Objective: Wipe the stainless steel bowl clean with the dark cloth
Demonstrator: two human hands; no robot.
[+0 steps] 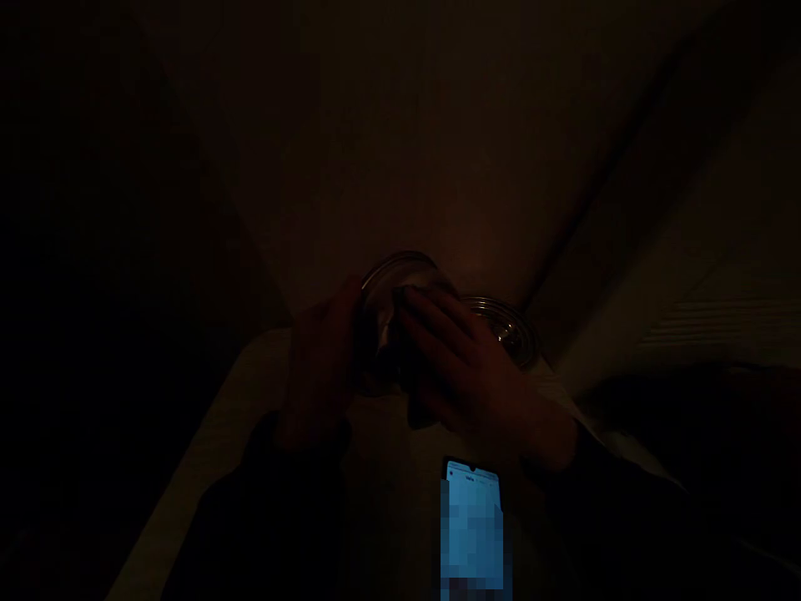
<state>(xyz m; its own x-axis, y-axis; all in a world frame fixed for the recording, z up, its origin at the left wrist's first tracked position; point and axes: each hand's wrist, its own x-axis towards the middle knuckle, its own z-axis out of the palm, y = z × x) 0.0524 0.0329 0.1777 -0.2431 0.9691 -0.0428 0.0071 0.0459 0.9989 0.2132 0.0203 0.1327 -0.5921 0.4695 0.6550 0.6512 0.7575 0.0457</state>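
The view is very dark. A round, shiny metal dish (381, 305) is tilted up above the table, and my left hand (322, 342) grips its left rim. My right hand (463, 359) lies across the inside of the dish with its fingers together. Beneath those fingers is a dark, soft-looking piece that looks like a cloth (420, 413), mostly hidden by the hand. Behind my right hand a second round metal piece with a ringed rim (522, 330) rests on the table; whether it is a lid or a plate I cannot tell.
A phone (476, 526) with a lit, partly blurred screen lies on the pale table (206, 442) near the front. A wall rises behind the table. At the right is a dark shape (701, 409) that I cannot make out.
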